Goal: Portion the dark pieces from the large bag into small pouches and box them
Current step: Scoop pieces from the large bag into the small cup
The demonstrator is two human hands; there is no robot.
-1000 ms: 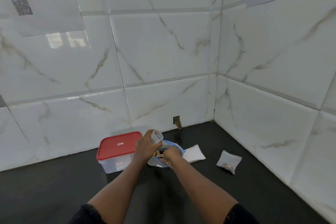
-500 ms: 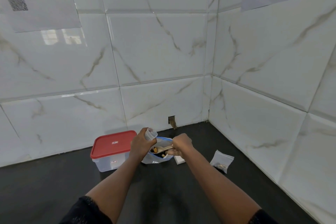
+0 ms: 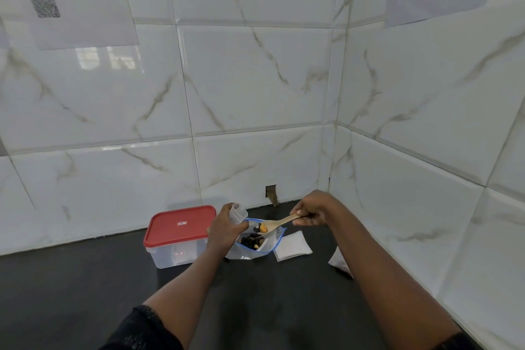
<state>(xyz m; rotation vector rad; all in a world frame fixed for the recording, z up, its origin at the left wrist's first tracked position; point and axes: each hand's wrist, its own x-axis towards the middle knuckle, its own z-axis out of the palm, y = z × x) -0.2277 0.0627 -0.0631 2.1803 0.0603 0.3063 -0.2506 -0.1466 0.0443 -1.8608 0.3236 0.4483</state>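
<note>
the left hand [image 3: 227, 231] is curled round a small clear pouch [image 3: 238, 212]. it holds the pouch up, just over the left edge of the big bag [image 3: 271, 244]. the right hand [image 3: 312, 212] pinches the handle of a wooden spoon [image 3: 281, 223]. the spoon lies almost flat over the open top of the big bag. its round end points left, toward the pouch. a yellow piece [image 3: 264, 228] and something dark sit on the round end.

the big bag stands open on the black counter [image 3: 85, 278], in the middle, and it has a blue rim. more dark pieces [image 3: 250, 240] lie inside it. just left of the bag is a clear box [image 3: 176, 254] with a red lid [image 3: 180, 224] shut on top. the left hand hides where bag and box meet.

just right of the bag lies a flat white pouch [image 3: 292, 246]. farther right another pouch [image 3: 339, 261] peeks out from behind the right arm. white tiles [image 3: 255, 79] cover the walls at the back and on the right. a paper with a square code [image 3: 45, 6] hangs up high on the left.
</note>
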